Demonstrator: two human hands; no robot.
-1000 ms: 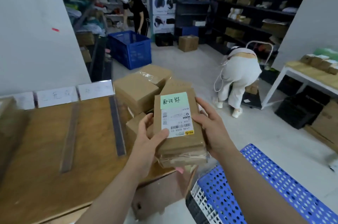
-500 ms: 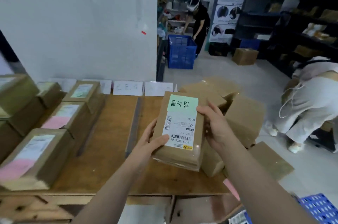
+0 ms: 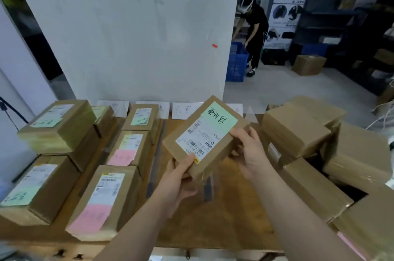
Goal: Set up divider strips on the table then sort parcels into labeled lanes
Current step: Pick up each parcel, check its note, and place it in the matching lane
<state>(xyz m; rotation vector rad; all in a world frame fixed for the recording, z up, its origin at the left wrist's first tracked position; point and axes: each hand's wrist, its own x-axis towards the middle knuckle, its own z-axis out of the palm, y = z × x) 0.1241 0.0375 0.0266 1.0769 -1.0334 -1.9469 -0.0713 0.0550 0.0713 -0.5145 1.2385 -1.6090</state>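
I hold a brown cardboard parcel (image 3: 204, 135) with a white shipping label and a green handwritten note above the wooden table (image 3: 230, 218). My left hand (image 3: 179, 177) grips its near corner, thumb on the label. My right hand (image 3: 249, 150) grips its right side. The parcel is tilted, its far end turned right. Sorted parcels with green notes (image 3: 57, 124) and pink notes (image 3: 102, 199) lie in lanes on the left. A dark divider strip (image 3: 156, 154) runs between lanes, and another strip (image 3: 207, 188) lies under the held parcel. White lane labels (image 3: 181, 110) stand along the table's far edge.
A heap of unsorted brown parcels (image 3: 298, 133) fills the table's right end. A white partition (image 3: 132, 30) stands behind the table. Beyond it a person in black (image 3: 254, 32) bends over a blue crate (image 3: 236, 64); dark shelving (image 3: 345, 26) lines the far wall.
My view swung left, from the parcel heap to the sorted lanes. The parcel in both hands moved over the table and turned, its far end now pointing right.
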